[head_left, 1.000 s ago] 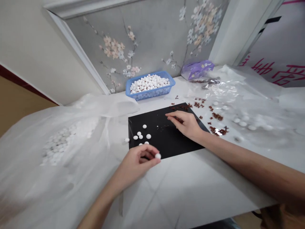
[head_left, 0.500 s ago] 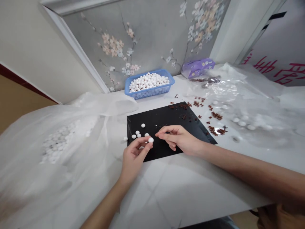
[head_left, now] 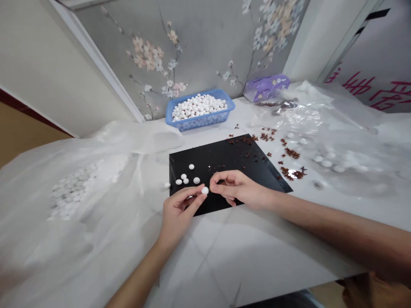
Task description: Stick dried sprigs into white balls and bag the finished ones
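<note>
My left hand [head_left: 181,205] pinches a small white ball [head_left: 204,190] between thumb and fingertips, above the near part of a black mat [head_left: 221,158]. Just to its right, my right hand [head_left: 239,188] is closed in a pinch, its fingertips close against the ball's right side. A tiny brownish piece seems to be in that pinch, too small to make out. Several loose white balls [head_left: 196,180] lie on the mat left of my hands, partly hidden by my left fingers. Small reddish-brown star-shaped pieces [head_left: 247,141] are scattered over the mat's far right corner.
Behind the mat, a blue basket [head_left: 201,124] holds many white balls. A clear plastic bag with white balls [head_left: 73,188] spreads on the left. More plastic bags [head_left: 346,149] lie at right, near piles of brown pieces [head_left: 292,154]. A purple packet [head_left: 266,87] leans against the wall.
My right fingertips have closed the small gap to the white ball and now meet its right side. My left hand still holds the ball. The view has shifted slightly.
</note>
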The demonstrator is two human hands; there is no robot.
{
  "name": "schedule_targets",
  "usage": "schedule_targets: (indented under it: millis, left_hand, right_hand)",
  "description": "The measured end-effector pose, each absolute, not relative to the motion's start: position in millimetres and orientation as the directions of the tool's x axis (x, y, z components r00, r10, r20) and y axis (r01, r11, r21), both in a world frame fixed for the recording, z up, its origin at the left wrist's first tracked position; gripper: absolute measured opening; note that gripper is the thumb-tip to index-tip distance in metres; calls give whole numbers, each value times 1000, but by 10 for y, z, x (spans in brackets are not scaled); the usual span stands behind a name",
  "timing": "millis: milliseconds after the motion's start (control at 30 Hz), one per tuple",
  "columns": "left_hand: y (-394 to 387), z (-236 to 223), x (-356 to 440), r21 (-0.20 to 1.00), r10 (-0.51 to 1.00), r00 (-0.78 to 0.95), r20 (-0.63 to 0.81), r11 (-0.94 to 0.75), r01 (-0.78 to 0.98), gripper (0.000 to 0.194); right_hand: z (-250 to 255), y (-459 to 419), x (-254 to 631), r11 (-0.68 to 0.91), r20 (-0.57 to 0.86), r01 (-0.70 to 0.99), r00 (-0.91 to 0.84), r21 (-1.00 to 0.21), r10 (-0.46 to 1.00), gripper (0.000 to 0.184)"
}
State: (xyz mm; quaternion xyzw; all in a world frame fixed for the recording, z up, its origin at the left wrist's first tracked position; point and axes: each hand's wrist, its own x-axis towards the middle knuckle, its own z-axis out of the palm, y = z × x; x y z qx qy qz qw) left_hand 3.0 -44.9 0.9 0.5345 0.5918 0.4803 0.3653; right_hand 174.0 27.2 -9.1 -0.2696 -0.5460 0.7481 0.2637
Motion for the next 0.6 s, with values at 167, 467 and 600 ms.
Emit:
schedule_targets:
  millis: [167, 467, 600]
  left_hand:
    - [-453, 0, 19, 977, 988, -156, 8, 25, 210, 13]
    - [-478, -18, 62, 991, 981, -159, -112, 123, 60, 19]
    - [-473, -42, 38, 989, 984, -130, -125, 134, 56, 20]
  right_hand:
    - [-114, 275, 1739, -259, -97, -125, -708, -958, 699, 25]
    - [-77, 275, 1740, -230, -65, -126, -736, -965, 674, 29]
    - [-55, 269, 1739, -249, -112, -79, -737, -965, 667, 32]
